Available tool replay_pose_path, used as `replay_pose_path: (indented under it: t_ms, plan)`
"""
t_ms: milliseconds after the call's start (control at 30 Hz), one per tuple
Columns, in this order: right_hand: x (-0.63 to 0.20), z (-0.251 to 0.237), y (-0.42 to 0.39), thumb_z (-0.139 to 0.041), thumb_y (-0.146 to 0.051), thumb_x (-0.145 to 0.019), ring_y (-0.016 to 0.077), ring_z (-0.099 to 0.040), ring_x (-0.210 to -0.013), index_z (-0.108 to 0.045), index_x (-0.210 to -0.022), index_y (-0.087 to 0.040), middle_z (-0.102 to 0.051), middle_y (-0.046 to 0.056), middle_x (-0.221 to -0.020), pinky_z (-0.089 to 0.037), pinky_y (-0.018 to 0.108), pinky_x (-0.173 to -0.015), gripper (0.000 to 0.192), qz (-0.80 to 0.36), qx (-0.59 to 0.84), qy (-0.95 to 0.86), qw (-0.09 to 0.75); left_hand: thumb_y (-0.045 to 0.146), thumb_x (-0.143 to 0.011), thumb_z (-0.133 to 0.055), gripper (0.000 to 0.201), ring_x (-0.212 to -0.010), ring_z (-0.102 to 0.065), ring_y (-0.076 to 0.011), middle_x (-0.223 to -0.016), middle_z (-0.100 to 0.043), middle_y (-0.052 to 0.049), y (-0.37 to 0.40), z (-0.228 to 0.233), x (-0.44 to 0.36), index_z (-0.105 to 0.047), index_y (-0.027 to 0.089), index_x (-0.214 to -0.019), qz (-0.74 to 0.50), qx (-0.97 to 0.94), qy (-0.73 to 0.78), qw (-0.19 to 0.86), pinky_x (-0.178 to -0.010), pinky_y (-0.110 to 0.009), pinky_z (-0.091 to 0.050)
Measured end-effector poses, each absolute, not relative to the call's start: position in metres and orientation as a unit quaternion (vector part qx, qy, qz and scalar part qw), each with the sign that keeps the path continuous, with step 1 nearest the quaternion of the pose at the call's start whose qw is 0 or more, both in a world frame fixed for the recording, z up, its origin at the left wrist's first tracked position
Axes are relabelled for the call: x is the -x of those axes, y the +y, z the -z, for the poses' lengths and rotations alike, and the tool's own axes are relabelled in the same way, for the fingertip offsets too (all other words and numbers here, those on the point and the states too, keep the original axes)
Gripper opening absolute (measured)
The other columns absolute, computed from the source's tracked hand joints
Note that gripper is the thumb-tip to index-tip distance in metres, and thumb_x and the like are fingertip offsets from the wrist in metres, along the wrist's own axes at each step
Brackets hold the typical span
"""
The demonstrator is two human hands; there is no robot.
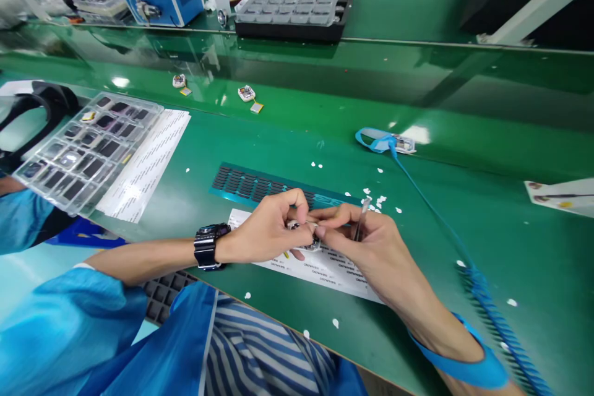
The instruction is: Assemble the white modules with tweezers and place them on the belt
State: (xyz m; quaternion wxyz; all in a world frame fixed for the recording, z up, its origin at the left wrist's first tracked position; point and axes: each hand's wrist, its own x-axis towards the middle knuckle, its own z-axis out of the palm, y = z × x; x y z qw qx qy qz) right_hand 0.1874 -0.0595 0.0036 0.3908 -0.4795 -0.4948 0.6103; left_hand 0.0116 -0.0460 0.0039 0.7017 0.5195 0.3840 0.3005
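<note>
Both hands meet near the middle of the green bench, just above a white label sheet (325, 269) that lies close to the near edge. Left hand (271, 229), with a black watch (207, 245) on its wrist, pinches a small round part (304, 234) between thumb and fingers. Right hand (359, 235) presses fingertips against the same part and also grips thin tweezers (361, 218), whose tip points up and away from the body; a blue wrist strap (468, 365) circles that forearm. Its coiled blue cord (492, 315) runs along the right side of the bench, and a straight stretch leads far up to a blue clip (380, 139).

Just beyond the hands lies a teal strip of dark pads (260, 185), with white paper scraps (375, 198) scattered to its right. To the far left a clear tray of dark screens (88, 148) overhangs the bench's left edge, resting partly on a printed sheet (148, 164). Two small parts (245, 94) sit far off on the glossy belt. Between the hands and the blue cord the green surface is open, as is the stretch between the tray and the hands.
</note>
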Motion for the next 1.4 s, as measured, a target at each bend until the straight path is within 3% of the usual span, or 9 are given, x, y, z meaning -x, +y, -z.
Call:
replay_pose_path:
  t_ms: [200,333,500,633,767,1200,1300,1400]
  plan:
    - [-0.186,-0.003,-0.059,-0.075,-0.032,-0.073,0.0229,-0.076,-0.085,-0.066,-0.065,-0.022,-0.080,0.006,-0.087,-0.060,0.034,-0.075,0.015,-0.559,0.506,-0.534,0.383,0.021,-0.077,-0.062,0.023,-0.051,-0.051,-0.0056,-0.063,-0.053,0.008,-0.041,0.001,-0.011,-0.040,0.021,-0.081,-0.275,-0.531,0.400,0.694,-0.047,-0.020,-0.053]
    - [-0.190,-0.003,-0.062,-0.069,-0.028,-0.079,0.0222,-0.075,-0.081,-0.072,-0.073,-0.022,-0.079,0.006,-0.090,-0.058,0.032,-0.066,0.008,-0.415,0.525,-0.626,0.400,0.028,-0.083,-0.059,0.021,-0.055,-0.052,-0.0076,-0.063,-0.055,0.007,-0.036,-0.001,-0.007,-0.039,0.022,-0.089,-0.269,-0.523,0.374,0.717,-0.053,-0.020,-0.050]
    - [-0.189,-0.005,-0.068,-0.065,-0.020,-0.087,0.0194,-0.075,-0.078,-0.075,-0.084,-0.024,-0.079,0.004,-0.089,-0.060,0.031,-0.070,0.010,-0.239,0.480,-0.733,0.419,0.029,-0.087,-0.056,0.020,-0.056,-0.051,-0.0083,-0.064,-0.054,0.007,-0.038,-0.002,-0.004,-0.039,0.022,-0.093,-0.269,-0.555,0.369,0.695,-0.055,-0.021,-0.040]
    - [-0.190,-0.001,-0.071,-0.060,-0.019,-0.092,0.0192,-0.076,-0.073,-0.078,-0.089,-0.024,-0.080,0.004,-0.091,-0.058,0.028,-0.058,0.018,-0.116,0.462,-0.797,0.370,0.028,-0.089,-0.051,0.016,-0.051,-0.041,-0.0070,-0.062,-0.050,0.008,-0.041,-0.002,-0.004,-0.037,0.022,-0.094,-0.253,-0.589,0.367,0.674,-0.052,-0.021,-0.031]
    - [-0.192,0.004,-0.072,-0.058,-0.018,-0.092,0.0175,-0.074,-0.065,-0.078,-0.090,-0.024,-0.081,0.004,-0.089,-0.051,0.026,-0.048,0.021,-0.034,0.461,-0.826,0.324,0.027,-0.089,-0.049,0.016,-0.053,-0.041,-0.0077,-0.064,-0.050,0.008,-0.042,-0.004,-0.005,-0.035,0.023,-0.094,-0.249,-0.603,0.371,0.661,-0.053,-0.022,-0.031]
    - [-0.194,0.006,-0.072,-0.053,-0.010,-0.091,0.0151,-0.070,-0.059,-0.075,-0.092,-0.021,-0.080,0.004,-0.092,-0.044,0.027,-0.048,0.024,0.001,0.435,-0.849,0.301,0.021,-0.091,-0.047,0.011,-0.051,-0.038,-0.0064,-0.062,-0.050,0.008,-0.044,-0.003,-0.004,-0.037,0.022,-0.096,-0.254,-0.623,0.371,0.640,-0.050,-0.021,-0.029]
    - [-0.196,0.004,-0.069,-0.057,-0.017,-0.094,0.0183,-0.074,-0.070,-0.077,-0.095,-0.023,-0.080,0.005,-0.097,-0.053,0.028,-0.056,0.021,-0.081,0.452,-0.825,0.329,0.021,-0.090,-0.052,0.016,-0.056,-0.047,-0.0055,-0.070,-0.057,0.006,-0.042,-0.003,-0.005,-0.038,0.021,-0.098,-0.260,-0.576,0.362,0.686,-0.054,-0.019,-0.039]
    - [-0.201,-0.004,-0.065,-0.057,-0.034,-0.099,0.0234,-0.075,-0.087,-0.078,-0.094,-0.025,-0.079,0.007,-0.100,-0.060,0.036,-0.074,0.024,-0.173,0.479,-0.758,0.408,0.023,-0.088,-0.059,0.024,-0.075,-0.064,-0.0092,-0.089,-0.067,0.000,-0.039,-0.004,-0.006,-0.038,0.022,-0.099,-0.269,-0.505,0.352,0.741,-0.069,-0.024,-0.055]
